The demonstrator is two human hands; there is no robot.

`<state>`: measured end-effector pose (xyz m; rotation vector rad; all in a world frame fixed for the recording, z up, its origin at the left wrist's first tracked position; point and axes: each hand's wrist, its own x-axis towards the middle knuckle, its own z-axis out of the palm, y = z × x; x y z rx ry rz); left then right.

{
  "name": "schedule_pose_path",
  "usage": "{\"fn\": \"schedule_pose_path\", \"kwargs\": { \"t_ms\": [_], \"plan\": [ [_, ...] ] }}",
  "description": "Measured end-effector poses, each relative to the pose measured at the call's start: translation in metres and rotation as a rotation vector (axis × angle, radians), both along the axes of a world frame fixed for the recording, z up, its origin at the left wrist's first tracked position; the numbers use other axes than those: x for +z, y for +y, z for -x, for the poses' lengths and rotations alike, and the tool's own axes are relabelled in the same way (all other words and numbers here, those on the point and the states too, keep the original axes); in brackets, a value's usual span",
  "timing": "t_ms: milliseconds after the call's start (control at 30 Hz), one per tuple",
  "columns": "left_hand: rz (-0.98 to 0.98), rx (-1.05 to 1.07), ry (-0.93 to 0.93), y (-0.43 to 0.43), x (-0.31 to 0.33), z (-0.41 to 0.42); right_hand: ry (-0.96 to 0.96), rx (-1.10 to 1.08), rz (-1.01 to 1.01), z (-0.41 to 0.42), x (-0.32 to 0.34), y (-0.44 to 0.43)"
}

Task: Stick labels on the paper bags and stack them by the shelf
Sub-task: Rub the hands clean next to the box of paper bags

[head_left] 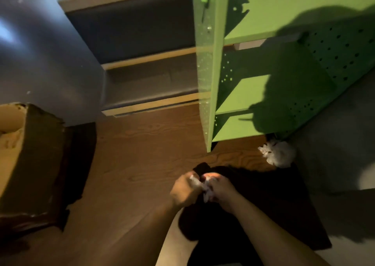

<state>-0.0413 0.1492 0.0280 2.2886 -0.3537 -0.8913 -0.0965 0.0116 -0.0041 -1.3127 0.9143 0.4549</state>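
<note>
My left hand [185, 190] and my right hand [220, 191] meet low in the middle of the head view, over a dark cloth-covered lap [274, 204]. Between their fingers they pinch a small crumpled white piece [205, 190], perhaps label backing; the dim light hides what it is. A green pegboard shelf [239, 83] stands ahead on the right. A brown paper bag [30, 158] stands open at the left on the wooden floor.
A small crumpled white heap [278, 154] lies on the floor by the shelf's foot. A grey unit with wooden edges [146, 62] stands behind, left of the shelf. Bare wooden floor [132, 164] lies between the bag and my hands.
</note>
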Motion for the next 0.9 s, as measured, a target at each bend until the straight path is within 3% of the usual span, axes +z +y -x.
{"fn": "schedule_pose_path", "kwargs": {
  "t_ms": [67,167,233,367,567,633,767,900],
  "plan": [
    [0.131,0.187,0.024,0.018,0.014,-0.005,-0.078,-0.122,-0.157,-0.011,0.021,0.023],
    [0.346,0.457,0.142,0.041,0.03,-0.015,-0.034,-0.33,-0.262,-0.032,0.049,0.053],
    [0.443,0.611,0.27,0.062,0.042,-0.022,-0.01,-0.389,-0.301,-0.044,0.066,0.08],
    [0.572,0.839,0.339,0.118,0.068,-0.035,-0.02,-0.434,-0.304,-0.062,0.098,0.15],
    [0.67,0.826,0.146,0.223,0.091,-0.037,-0.107,-0.601,-0.328,-0.079,0.129,0.298],
    [0.683,0.811,0.103,0.259,0.101,-0.042,-0.184,-0.557,-0.388,-0.084,0.142,0.342],
    [0.517,0.745,-0.073,0.311,0.115,-0.059,-0.147,-0.457,-0.224,-0.1,0.152,0.383],
    [0.523,0.895,-0.124,0.357,0.134,-0.076,-0.291,-0.425,-0.195,-0.129,0.154,0.42]
  ]
}}
